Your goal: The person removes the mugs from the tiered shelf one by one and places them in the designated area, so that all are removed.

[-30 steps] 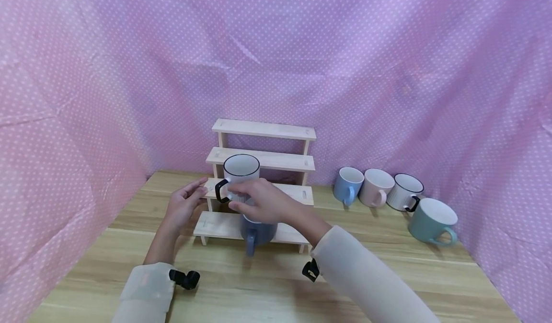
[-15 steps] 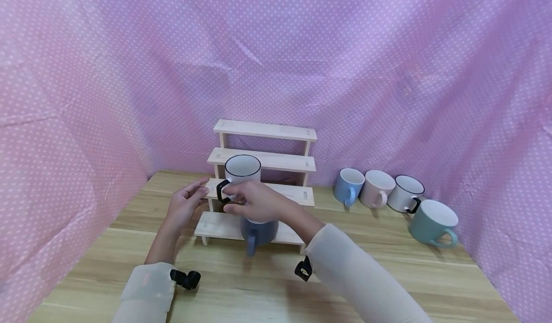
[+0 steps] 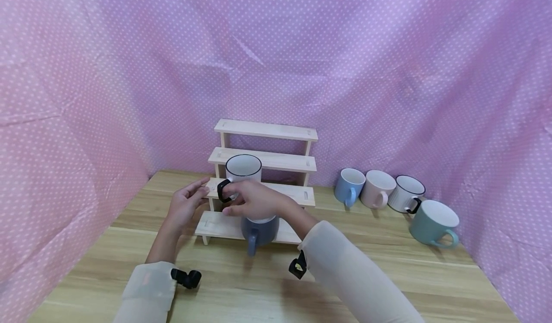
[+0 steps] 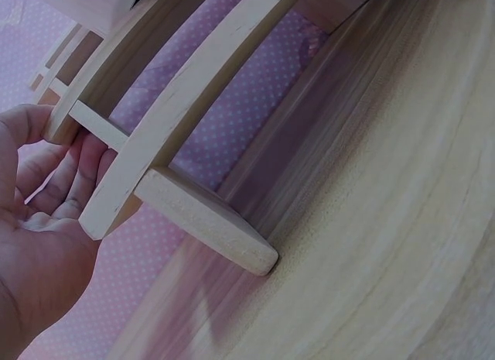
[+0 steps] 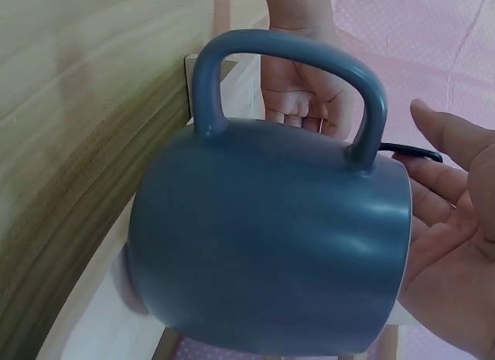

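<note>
A four-tier step rack (image 3: 267, 130) of pale wood stands on the table. My left hand (image 3: 185, 204) grips the left end of its second shelf from the bottom, thumb on top and fingers underneath, as the left wrist view shows. On that shelf sits a white mug (image 3: 243, 169) with a black rim and black handle (image 3: 223, 190), its lower part hidden by my right hand (image 3: 258, 199). The right index finger touches that handle; the thumb stands apart from the mug. Below it, on the bottom shelf, is a blue-grey mug (image 5: 271, 228), handle toward me.
To the right on the wooden table (image 3: 241, 294) stand a light blue mug (image 3: 345, 189), a pink mug (image 3: 374, 191), a white ribbed mug (image 3: 401, 196) with a black handle, and a green mug (image 3: 429, 227). Pink dotted cloth (image 3: 276, 50) hangs behind and at both sides.
My right hand has shifted slightly left and down at the white mug, and its handle has swung a little toward me. The left hand has stayed on the shelf end.
</note>
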A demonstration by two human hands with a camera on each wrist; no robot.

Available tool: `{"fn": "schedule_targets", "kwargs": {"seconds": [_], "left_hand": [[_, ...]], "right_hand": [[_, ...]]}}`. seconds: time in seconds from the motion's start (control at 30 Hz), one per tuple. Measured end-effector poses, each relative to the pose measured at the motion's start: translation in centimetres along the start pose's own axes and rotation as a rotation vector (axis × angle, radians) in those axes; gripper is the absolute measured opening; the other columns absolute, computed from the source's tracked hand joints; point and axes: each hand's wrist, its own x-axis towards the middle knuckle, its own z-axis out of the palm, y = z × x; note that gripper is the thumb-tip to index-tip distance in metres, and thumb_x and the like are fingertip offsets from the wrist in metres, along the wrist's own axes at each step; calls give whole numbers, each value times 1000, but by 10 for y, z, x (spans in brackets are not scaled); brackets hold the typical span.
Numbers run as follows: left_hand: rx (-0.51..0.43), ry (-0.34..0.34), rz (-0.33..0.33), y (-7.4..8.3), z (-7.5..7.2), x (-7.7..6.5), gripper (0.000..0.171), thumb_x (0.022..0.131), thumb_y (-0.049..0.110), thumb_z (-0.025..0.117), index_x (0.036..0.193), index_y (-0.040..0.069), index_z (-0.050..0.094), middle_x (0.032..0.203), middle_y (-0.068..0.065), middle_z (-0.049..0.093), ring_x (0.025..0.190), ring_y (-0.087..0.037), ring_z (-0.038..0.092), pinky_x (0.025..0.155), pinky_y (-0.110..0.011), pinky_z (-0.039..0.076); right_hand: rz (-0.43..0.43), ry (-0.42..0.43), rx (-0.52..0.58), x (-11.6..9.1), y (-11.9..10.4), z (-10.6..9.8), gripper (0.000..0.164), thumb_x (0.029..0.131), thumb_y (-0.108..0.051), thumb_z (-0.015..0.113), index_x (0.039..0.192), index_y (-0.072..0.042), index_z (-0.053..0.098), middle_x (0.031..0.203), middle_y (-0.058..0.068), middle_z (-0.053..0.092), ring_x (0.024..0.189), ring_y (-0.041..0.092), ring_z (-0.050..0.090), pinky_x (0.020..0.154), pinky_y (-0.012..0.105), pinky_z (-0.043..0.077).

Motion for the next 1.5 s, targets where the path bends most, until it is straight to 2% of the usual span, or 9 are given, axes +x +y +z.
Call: {"fn": "schedule_targets", "kwargs": {"seconds": [0.1,0.27,0.47,0.57,0.67,0.77,0.97,1.2,1.5], "left_hand": [[11,2,7,-1,0,1,50,105,24,61,148,-1,51,113,8,66,99,-1,65,97,-33,58],[22,2,7,-2,1,1,50,106,24,60,148,-1,52,110,8,65,98,-2,65,96,-31,58],[12,6,14,-3,1,2,49,106,22,60,147,-3,51,106,10,66,96,-2,66,95,-30,59],[3,9,18,-3,1,2,49,105,21,61,146,-4,52,105,11,67,95,-2,67,95,-30,59],[4,4,17,-3,1,1,50,105,22,61,147,-3,51,107,11,67,96,-2,67,94,-29,59],[6,0,10,-3,0,1,50,105,23,61,147,-2,51,108,9,66,96,-3,67,95,-30,59],[9,1,4,-2,0,1,50,105,22,62,148,-1,52,107,8,66,95,-3,66,95,-31,59],[17,0,6,-3,0,-1,49,105,21,61,147,-1,52,106,9,67,95,-2,67,92,-26,59],[14,3,5,-1,1,-2,49,105,21,61,147,-2,51,108,9,67,96,-1,66,93,-27,59]], "right_hand": [[12,-21,99,1,4,-1,40,99,-16,70,133,2,61,136,17,62,112,18,70,92,19,56],[40,-31,170,2,5,-2,40,100,-18,70,133,3,61,137,17,61,116,19,67,94,19,55],[54,-22,142,3,8,-3,30,102,-29,67,121,-7,69,119,2,68,114,11,65,93,22,54],[81,-12,126,4,9,-4,31,102,-36,65,121,-11,70,111,-7,68,112,8,64,94,24,53],[107,-10,136,4,9,-5,36,103,-39,63,124,-10,70,110,-9,68,108,7,63,95,25,52],[114,-26,168,6,11,-7,38,103,-37,63,127,-9,70,114,-5,69,106,7,62,95,25,51],[97,-156,272,7,13,-15,48,104,-26,63,146,-3,55,146,11,58,126,9,57,107,23,46],[106,-229,309,8,16,-24,44,104,-27,62,140,-2,59,141,14,61,124,6,57,110,26,43],[51,-261,260,10,19,-28,35,106,-25,59,129,-1,66,130,14,68,121,12,62,106,27,47]]}}
